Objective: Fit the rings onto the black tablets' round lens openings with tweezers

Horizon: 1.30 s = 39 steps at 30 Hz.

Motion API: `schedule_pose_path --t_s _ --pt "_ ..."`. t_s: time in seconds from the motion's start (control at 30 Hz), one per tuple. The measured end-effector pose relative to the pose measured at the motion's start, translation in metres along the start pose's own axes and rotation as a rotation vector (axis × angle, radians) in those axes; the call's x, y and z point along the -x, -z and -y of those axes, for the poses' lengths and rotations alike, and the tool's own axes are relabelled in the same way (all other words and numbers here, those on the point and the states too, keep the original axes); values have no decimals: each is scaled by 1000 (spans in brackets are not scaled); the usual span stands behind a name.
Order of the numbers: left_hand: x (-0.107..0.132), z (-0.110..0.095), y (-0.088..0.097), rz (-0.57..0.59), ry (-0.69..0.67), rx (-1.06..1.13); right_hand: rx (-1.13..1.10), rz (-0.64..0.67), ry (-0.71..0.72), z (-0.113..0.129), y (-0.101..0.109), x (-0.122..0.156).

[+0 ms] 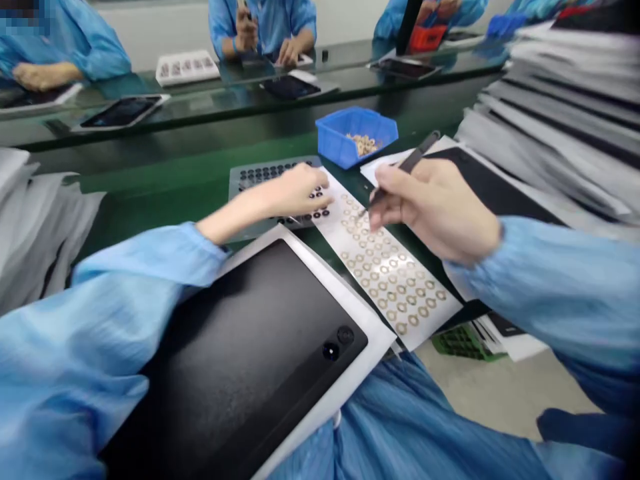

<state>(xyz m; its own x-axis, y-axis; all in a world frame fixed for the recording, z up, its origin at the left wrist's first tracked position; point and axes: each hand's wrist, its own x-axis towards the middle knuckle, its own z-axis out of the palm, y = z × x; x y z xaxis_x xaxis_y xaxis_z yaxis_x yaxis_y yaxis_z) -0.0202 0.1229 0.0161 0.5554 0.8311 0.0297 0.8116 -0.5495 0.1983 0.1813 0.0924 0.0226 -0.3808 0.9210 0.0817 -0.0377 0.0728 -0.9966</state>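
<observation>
My right hand (435, 207) grips a pair of dark tweezers (420, 152), the tips pointing down at a white sheet (425, 327) with rows of small tan ring-shaped stickers. Motion blur softens the tips, and I cannot tell whether they hold a ring. My left hand (300, 190) rests over a clear sheet of black rings (260, 175), by the edge of the white sheet, its thumb and fingers apart. Below my left forearm lies a black tablet back cover (250, 353) with two round camera spots, on white wrapping (373, 333). My left sleeve hides part of it.
Behind the sheets stands a blue bin (333, 137) holding small tan rings. Tall stacks of wrapped panels rise at the right (565, 100) and left (35, 227). Another dark panel (480, 180) lies beyond my right hand. Co-workers in blue sit across a raised shelf (210, 110) carrying tablets.
</observation>
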Motion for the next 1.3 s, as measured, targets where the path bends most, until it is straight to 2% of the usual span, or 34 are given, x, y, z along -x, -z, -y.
schedule_pose_path --t_s 0.07,0.13,0.23,0.3,0.4,0.53,0.73,0.97,1.17,1.3 --pt "38 -20 13 -46 -58 -28 -84 128 -101 -3 -7 43" --pt "82 -48 17 -63 -116 33 -163 163 -173 -14 -16 78" --pt "137 -85 6 -94 -226 77 -239 75 -174 -38 -27 105" --pt "156 -99 -5 -97 -273 38 -276 7 -148 -51 -33 109" --pt "159 -104 -14 -76 -313 -8 -328 -74 -119 -63 -39 109" --pt "152 -102 -14 -71 -351 -36 -383 -154 -80 -67 -42 112" --pt "156 -104 -17 -45 -325 -42 -404 -116 -55 -68 -42 117" --pt "153 -103 -14 -76 -337 -33 -395 -129 -60 -69 -43 117" --pt "155 -98 -16 -29 -351 -53 -397 -132 -51 -68 -43 118" --pt "155 -99 -16 -43 -347 -51 -404 -116 -29 -67 -42 118"
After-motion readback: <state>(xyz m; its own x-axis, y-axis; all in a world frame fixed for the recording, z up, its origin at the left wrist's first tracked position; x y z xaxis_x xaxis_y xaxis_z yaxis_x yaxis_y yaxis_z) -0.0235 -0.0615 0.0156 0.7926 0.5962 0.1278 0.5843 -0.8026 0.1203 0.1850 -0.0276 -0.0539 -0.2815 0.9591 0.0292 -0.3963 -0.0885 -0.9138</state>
